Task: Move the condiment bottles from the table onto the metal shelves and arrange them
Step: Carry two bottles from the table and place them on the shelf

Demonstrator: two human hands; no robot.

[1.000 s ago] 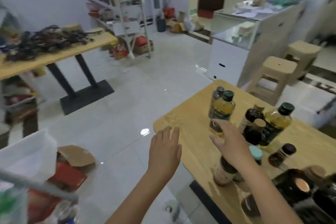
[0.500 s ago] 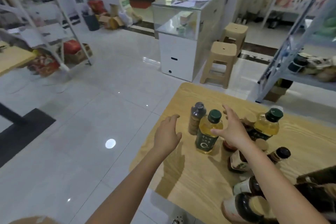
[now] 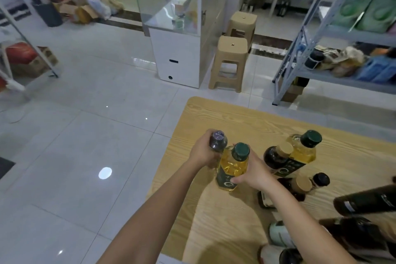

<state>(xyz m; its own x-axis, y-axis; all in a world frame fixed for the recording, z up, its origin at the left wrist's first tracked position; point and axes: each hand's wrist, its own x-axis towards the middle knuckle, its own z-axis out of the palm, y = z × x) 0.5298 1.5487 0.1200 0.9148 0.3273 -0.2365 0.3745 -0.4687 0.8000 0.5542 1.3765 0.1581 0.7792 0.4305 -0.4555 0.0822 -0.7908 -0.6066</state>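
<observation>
Nearest the camera, at the lower right, a cluster of bottles [image 3: 351, 231] crowded the corner of a pale wooden tabletop [image 3: 235, 118], most of them dark and partly cut off by the frame edge. Two bare forearms reached forward from the bottom of the view over the tabletop's left side.

The right hand [image 3: 255, 171] was grasping an oil bottle [image 3: 232, 167], yellow with a green cap and dark label. The palm wrapped its right side and the thumb lay across the label. Just left of it, and touching it, stood a dark bottle [image 3: 217, 141] with a purplish cap. The left hand [image 3: 203, 152] was grasping this one from the left, fingers curled round its body. Both bottles were upright near the tabletop's left edge; whether they had left the surface could not be told.

To the right, apart from both hands, stood a second oil bottle [image 3: 304, 150] with a green cap, a tan-capped dark bottle [image 3: 276, 156] touching it, and a small black-capped bottle [image 3: 320, 180] nearer the camera.

Beyond the tabletop lay a glossy grey tiled floor [image 3: 85, 135]. Further off stood two beige plastic stools [image 3: 231, 62] beside a glass cabinet [image 3: 177, 13] with papers on top. At the far right rose the metal shelves [image 3: 351, 35], holding packets and bags.
</observation>
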